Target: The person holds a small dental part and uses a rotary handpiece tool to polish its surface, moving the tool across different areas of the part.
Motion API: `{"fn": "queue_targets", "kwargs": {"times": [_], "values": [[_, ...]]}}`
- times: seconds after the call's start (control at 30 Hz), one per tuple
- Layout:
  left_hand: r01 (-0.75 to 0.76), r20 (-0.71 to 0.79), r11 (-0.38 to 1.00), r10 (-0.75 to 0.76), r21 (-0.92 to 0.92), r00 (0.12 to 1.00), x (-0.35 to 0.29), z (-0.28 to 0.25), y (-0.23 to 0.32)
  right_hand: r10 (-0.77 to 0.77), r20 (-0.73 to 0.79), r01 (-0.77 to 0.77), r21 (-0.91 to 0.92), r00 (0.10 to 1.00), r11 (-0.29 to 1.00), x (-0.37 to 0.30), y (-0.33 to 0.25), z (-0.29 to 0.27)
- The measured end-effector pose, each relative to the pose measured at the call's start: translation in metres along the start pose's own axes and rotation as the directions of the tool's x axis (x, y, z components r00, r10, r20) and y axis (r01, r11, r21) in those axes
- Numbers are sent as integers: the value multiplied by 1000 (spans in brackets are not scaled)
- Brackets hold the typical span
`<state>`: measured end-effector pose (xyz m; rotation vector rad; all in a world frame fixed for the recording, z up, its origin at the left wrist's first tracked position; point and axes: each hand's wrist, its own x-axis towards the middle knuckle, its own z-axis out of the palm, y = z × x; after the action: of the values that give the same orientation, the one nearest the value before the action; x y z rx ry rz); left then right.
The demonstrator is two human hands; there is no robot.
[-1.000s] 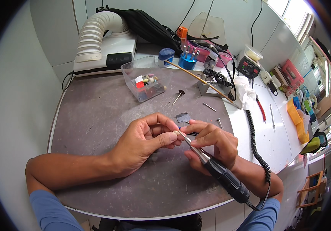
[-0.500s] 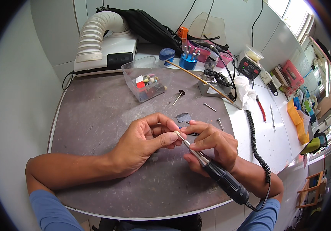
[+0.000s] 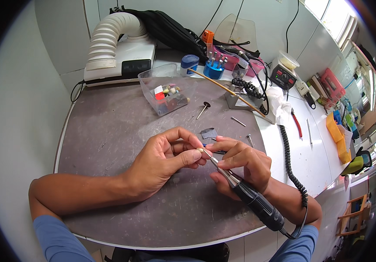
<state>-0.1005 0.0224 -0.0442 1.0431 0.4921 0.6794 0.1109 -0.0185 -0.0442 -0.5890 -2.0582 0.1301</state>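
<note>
My left hand (image 3: 164, 155) pinches a small cream-coloured tooth-like piece (image 3: 200, 150) between thumb and fingertips, over the middle of the mat. In my right hand (image 3: 249, 168) is a rotary handpiece (image 3: 258, 201) with a silver nose and a black body, gripped like a pen. Its thin bit points up and left at the piece; whether it touches is too small to tell. A black coiled cord (image 3: 289, 163) runs along the right side. Just beyond my fingers lies a scrap of dark grey sandpaper-like sheet (image 3: 208, 133), with partly hidden items beside it.
On the grey-brown mat (image 3: 105, 131) stands a clear bin (image 3: 166, 102) of small coloured bits. A disc-tipped bit (image 3: 203, 110) and loose metal bits (image 3: 238, 121) lie beyond my hands. A white hose unit (image 3: 118, 65), blue bur holder (image 3: 214, 69) and control box (image 3: 283, 76) stand behind.
The handpiece and my right hand have shifted very slightly right, drawing the bit back a little from the cream piece. My left hand stays almost still.
</note>
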Motion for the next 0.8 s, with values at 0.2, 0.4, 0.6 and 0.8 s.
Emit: {"fn": "queue_targets", "kwargs": {"times": [0.2,0.4,0.6,0.8], "values": [[-13,7,1000,13,1,1000,0,-1,-2,14,3,-14,2,1000,1000,0,-1,1],[-16,8,1000,16,-17,1000,0,-2,-3,40,-5,-40,-9,999,999,4,-5,0],[-23,12,1000,23,-4,1000,0,-1,-3,7,6,-7,-9,1000,1000,1,-1,0],[-19,15,1000,20,-5,1000,0,-3,-4,52,-24,-52,13,998,999,2,-5,2]]}}
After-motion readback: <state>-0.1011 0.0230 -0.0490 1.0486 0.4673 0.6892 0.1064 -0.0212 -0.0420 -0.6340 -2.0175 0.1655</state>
